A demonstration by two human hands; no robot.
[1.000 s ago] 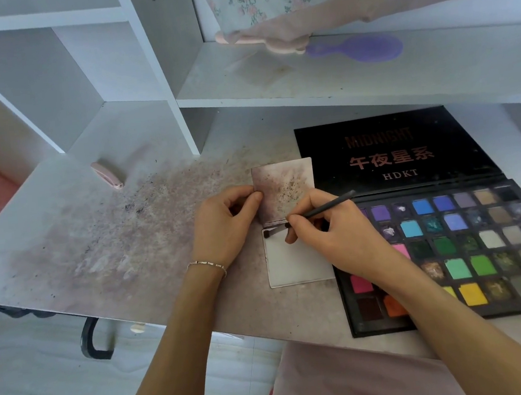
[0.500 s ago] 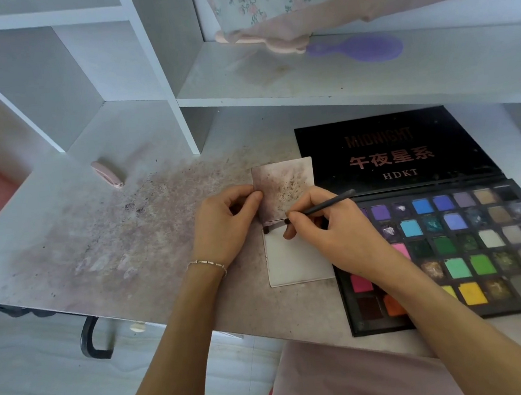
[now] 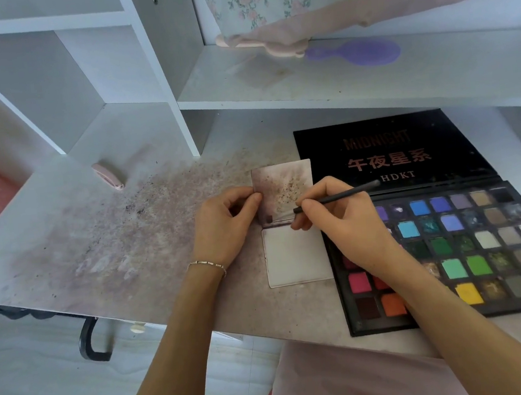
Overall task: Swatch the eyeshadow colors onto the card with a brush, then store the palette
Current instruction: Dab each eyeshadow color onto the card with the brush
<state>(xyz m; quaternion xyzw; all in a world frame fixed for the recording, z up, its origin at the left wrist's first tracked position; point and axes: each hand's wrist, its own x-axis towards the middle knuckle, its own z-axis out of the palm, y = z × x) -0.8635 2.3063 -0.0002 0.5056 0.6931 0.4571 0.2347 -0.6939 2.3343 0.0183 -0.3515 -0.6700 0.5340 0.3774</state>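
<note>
From the head view, your left hand (image 3: 227,229) pinches the card's (image 3: 290,226) left edge on the table (image 3: 66,247). Your right hand (image 3: 344,224) grips the brush (image 3: 344,194), tip over the card. Just right, the open palette (image 3: 445,211) reads "MIDNIGHT" and "HDKT".

soft daylight, wide-angle edge distortion

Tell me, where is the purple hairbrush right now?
In the head view, the purple hairbrush lies on the white shelf at upper right, above the open palette, beside a pink cloth.
</note>
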